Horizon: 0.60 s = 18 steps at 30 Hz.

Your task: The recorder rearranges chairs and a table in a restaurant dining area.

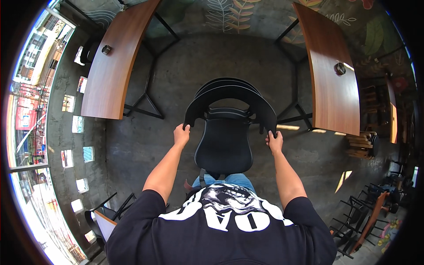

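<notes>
Stacked chairs (223,148) gripped by the armrests (191,108)

They are black, close before the person (229,245). The left hand (181,135) pinches one armrest end, the right hand (275,142) the other. Farther out, wooden tables (333,97) stand on both sides.

Between the left hand (181,135) and the right hand (274,143), the stacked chairs (224,150) appear to be smooth black plastic, matt on the seat and faintly shiny along the curved backs. Beyond the two hands, the left worktop (110,70) and right worktop (331,84) show smooth, glossy wood-grain on dark, metal-looking legs (146,92). Below the hands lies a mottled concrete-like floor (132,145); left of them, a rough concrete-like wall (95,174); behind them, a matt cloth shirt (194,240).
</notes>
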Each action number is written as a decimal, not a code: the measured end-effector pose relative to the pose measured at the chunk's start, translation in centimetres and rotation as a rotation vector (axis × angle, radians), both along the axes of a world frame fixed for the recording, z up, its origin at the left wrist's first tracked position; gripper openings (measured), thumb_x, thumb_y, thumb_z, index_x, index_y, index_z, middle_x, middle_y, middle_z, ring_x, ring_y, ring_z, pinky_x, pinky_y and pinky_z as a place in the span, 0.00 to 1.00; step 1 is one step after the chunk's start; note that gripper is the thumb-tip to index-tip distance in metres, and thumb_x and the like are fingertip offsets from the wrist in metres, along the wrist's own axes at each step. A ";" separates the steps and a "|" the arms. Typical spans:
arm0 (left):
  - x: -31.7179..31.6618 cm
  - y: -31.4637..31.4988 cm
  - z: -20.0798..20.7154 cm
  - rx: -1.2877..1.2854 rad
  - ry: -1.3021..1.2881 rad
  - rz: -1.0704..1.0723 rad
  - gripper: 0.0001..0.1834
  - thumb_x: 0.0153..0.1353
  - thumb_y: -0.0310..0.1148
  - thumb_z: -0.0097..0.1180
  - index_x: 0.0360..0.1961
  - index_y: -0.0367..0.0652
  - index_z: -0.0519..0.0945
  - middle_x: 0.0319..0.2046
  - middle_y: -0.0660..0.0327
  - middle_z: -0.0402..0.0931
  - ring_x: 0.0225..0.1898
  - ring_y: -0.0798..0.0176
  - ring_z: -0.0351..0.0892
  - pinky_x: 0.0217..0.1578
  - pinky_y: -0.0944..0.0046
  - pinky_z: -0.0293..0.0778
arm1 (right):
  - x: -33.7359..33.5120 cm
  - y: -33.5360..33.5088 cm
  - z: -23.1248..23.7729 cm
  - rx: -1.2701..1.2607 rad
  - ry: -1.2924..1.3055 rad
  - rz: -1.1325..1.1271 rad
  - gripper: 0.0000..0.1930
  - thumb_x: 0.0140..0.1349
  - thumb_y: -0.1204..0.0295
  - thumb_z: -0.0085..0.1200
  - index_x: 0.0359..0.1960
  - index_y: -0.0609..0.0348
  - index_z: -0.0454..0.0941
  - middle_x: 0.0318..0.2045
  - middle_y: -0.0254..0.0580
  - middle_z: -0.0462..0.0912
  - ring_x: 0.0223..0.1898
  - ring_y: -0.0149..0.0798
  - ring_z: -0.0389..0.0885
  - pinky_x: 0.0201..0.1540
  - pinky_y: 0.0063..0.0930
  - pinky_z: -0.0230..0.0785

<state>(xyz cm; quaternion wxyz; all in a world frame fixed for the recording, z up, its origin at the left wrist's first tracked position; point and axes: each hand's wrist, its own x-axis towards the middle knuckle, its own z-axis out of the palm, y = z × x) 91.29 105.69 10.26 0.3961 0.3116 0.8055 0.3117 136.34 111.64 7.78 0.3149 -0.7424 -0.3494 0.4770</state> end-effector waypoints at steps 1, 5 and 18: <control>-0.2 0.1 -0.7 0.014 0.131 -0.050 0.15 0.66 0.36 0.58 0.43 0.31 0.81 0.34 0.49 0.84 0.34 0.57 0.86 0.35 0.55 0.79 | -0.5 0.3 -0.1 0.002 -0.030 -0.001 0.13 0.68 0.66 0.58 0.35 0.62 0.70 0.27 0.42 0.83 0.26 0.32 0.85 0.27 0.27 0.74; 0.5 2.1 -0.3 -0.095 0.423 -0.175 0.17 0.65 0.38 0.59 0.43 0.31 0.81 0.40 0.40 0.82 0.46 0.38 0.82 0.48 0.46 0.77 | -0.3 0.8 -2.1 0.078 -0.286 0.141 0.12 0.70 0.67 0.54 0.43 0.64 0.69 0.23 0.47 0.81 0.25 0.37 0.84 0.24 0.34 0.72; -0.8 4.0 -0.4 -0.342 0.521 -0.336 0.20 0.67 0.46 0.56 0.42 0.35 0.81 0.41 0.42 0.83 0.47 0.39 0.82 0.48 0.46 0.78 | -2.8 2.3 0.6 -0.074 -0.618 0.413 0.15 0.75 0.63 0.43 0.49 0.65 0.63 0.41 0.71 0.81 0.45 0.70 0.80 0.48 0.58 0.71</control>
